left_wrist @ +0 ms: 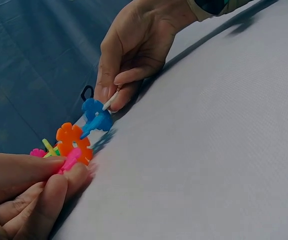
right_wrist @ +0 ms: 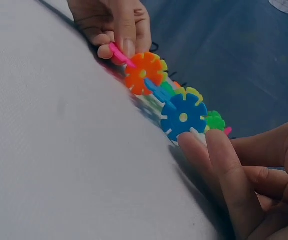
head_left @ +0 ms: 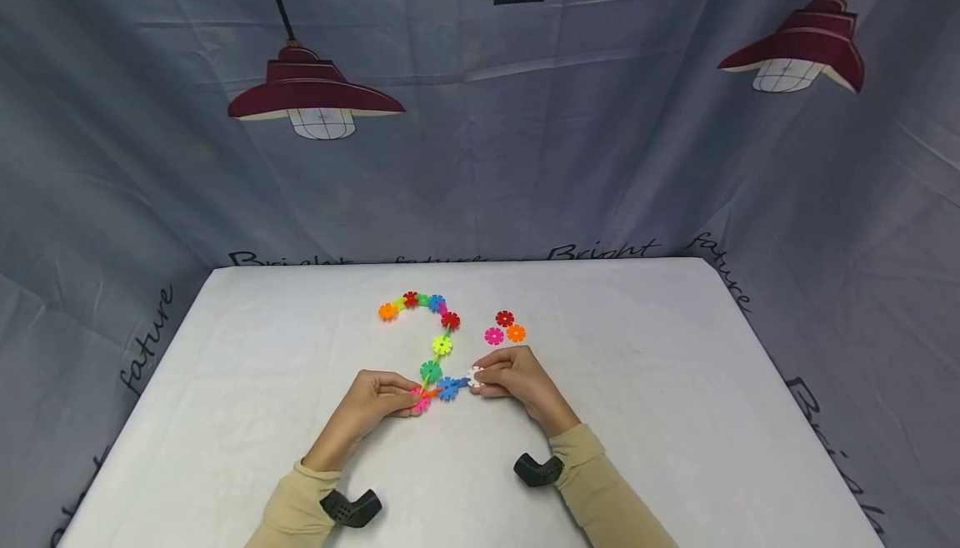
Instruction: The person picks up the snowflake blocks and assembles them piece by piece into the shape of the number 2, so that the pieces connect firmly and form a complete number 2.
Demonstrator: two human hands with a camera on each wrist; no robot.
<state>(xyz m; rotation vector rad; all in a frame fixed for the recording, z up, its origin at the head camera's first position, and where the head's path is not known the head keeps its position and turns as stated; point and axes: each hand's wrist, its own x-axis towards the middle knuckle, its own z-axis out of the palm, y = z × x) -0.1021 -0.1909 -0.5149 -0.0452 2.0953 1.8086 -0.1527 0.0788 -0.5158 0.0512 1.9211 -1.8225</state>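
A chain of slotted plastic discs in many colours curves over the white table, from an orange disc (head_left: 387,311) at the far end to a green disc (head_left: 431,371) near the hands. The left hand (head_left: 375,394) pinches a pink disc (left_wrist: 71,160) between thumb and fingers. Joined beside it is an orange disc (right_wrist: 145,75), followed by two blue discs, one of them facing the right wrist camera (right_wrist: 184,117). At the chain's near right end the right hand (head_left: 519,379) pinches a white disc (head_left: 475,376), which meets the blue disc's edge; fingers partly cover it.
Beyond the right hand lie three loose discs: red (head_left: 505,318), pink (head_left: 494,336) and orange (head_left: 516,333). The white table (head_left: 675,381) ends at a grey-blue curtain (head_left: 480,165) printed with lamps. Black devices sit at both wrists.
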